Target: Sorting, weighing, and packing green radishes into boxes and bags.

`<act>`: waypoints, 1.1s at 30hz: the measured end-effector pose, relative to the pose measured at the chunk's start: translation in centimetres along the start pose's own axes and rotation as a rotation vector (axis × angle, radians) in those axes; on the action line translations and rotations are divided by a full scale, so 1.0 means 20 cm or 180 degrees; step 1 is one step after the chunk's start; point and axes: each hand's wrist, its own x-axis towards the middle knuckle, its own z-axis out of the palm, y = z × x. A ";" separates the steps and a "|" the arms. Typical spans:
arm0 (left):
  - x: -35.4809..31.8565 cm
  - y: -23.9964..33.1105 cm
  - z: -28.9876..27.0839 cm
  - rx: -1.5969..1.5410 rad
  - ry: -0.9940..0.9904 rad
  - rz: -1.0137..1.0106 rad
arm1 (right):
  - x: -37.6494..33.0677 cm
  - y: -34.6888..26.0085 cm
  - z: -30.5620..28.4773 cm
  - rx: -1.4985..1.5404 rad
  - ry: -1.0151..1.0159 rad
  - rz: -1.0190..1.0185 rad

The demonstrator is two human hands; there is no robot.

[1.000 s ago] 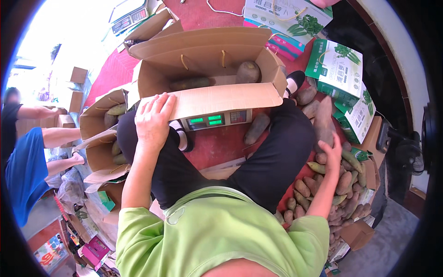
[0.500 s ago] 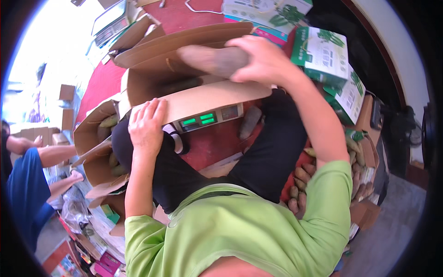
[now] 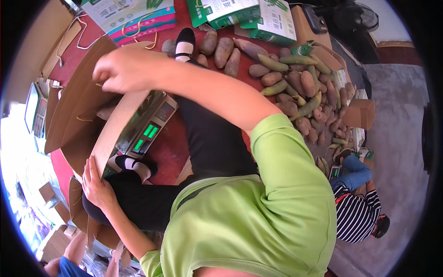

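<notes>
My right hand (image 3: 122, 69) hangs over an open cardboard box (image 3: 74, 108), somewhat blurred. Its fingers are loosely curled and apart, with nothing seen between them. Inside the box, a dark root vegetable (image 3: 105, 112) is partly hidden by the near flap (image 3: 121, 121). My left hand (image 3: 98, 188) lies against the lower end of that flap, fingers stretched out and holding nothing. Under the flap shows a digital scale (image 3: 159, 117) with lit green readouts. The box appears to rest on it.
Many long brown and green root vegetables (image 3: 304, 87) lie heaped to the right. Printed cartons (image 3: 272, 21) stand at the back, beside a loose white cord (image 3: 76, 41). A person in a striped shirt (image 3: 355, 214) is at lower right; another person's arm (image 3: 76, 247) shows at lower left.
My right hand has moved left over the box and no longer holds the long root vegetable. The view has turned, bringing the heap on the right into sight. My left hand stays at the flap.
</notes>
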 end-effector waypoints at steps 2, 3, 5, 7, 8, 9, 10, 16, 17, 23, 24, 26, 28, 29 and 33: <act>0.00 0.00 -0.01 0.0109 0.0013 -0.0019 | -0.18 0.12 -0.18 0.0316 0.0628 0.0371; -0.01 -0.01 -0.01 0.0150 0.0037 -0.0024 | -0.29 0.22 -0.25 0.0303 0.0958 0.0585; -0.02 -0.03 -0.01 0.0137 0.0016 -0.0041 | -0.59 0.48 -0.37 -0.0058 0.1329 0.1199; -0.01 -0.01 0.00 0.0047 0.0012 -0.0102 | -1.00 0.78 -0.48 -0.0886 0.1093 0.1968; 0.01 0.00 0.02 0.0015 -0.0002 -0.0042 | -1.31 1.07 -0.52 -0.1614 0.1057 0.2091; -0.02 -0.03 0.02 0.0103 0.0031 -0.0082 | -1.47 1.08 -0.52 -0.1892 0.0814 0.2786; -0.02 -0.03 0.03 0.0125 0.0067 -0.0058 | -1.68 1.10 -0.57 -0.2217 0.0564 0.3417; -0.01 -0.02 0.02 0.0168 0.0087 -0.0061 | -2.60 1.18 -0.67 -0.2074 0.0747 0.5696; -0.02 -0.02 0.00 0.0214 0.0115 -0.0109 | -2.62 1.19 -0.64 -0.2037 0.0695 0.5654; 0.00 0.01 0.03 0.0061 0.0136 -0.0032 | -3.04 1.43 -0.56 -0.1246 0.1345 0.5145; 0.00 0.00 0.00 0.0119 0.0135 -0.0017 | -2.95 1.41 -0.51 -0.1137 0.1498 0.5364; -0.01 -0.01 -0.02 0.0134 0.0151 -0.0041 | -2.79 1.31 -0.50 -0.1027 0.1632 0.5554; -0.01 -0.01 0.00 0.0062 0.0167 -0.0051 | -2.72 1.24 -0.54 -0.1063 0.1755 0.6164; -0.01 -0.01 0.00 0.0058 0.0163 -0.0036 | -2.72 1.23 -0.54 -0.1065 0.1733 0.6138; 0.03 0.02 0.02 0.0056 0.0176 0.0022 | -2.84 1.29 -0.56 -0.1141 0.1962 0.6051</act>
